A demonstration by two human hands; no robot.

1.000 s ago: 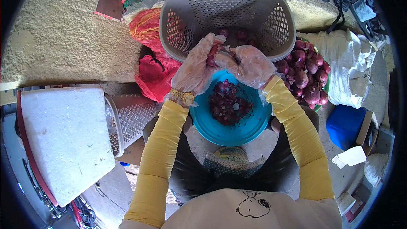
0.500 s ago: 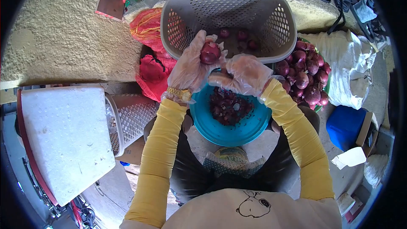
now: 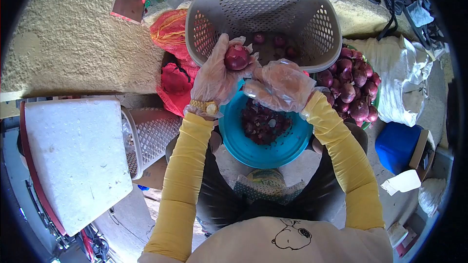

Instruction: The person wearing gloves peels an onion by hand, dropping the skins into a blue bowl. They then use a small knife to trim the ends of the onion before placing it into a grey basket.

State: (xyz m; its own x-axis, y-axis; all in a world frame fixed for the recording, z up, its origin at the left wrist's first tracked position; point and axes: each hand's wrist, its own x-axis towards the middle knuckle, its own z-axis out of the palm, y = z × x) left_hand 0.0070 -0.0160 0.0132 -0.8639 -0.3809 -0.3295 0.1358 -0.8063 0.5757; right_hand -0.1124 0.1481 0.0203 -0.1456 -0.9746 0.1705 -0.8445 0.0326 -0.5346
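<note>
Pinching an onion [image 3: 237,57] in my left hand [image 3: 217,75], I kept my right hand's [image 3: 280,86] fingers loosely curled just beside it.

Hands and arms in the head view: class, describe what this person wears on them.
Both the left hand and the right hand wear thin, clear, crinkled plastic gloves. Long yellow sleeves cover both arms to the wrist. A gold wristwatch sits on the left wrist, under the glove's cuff.
</note>
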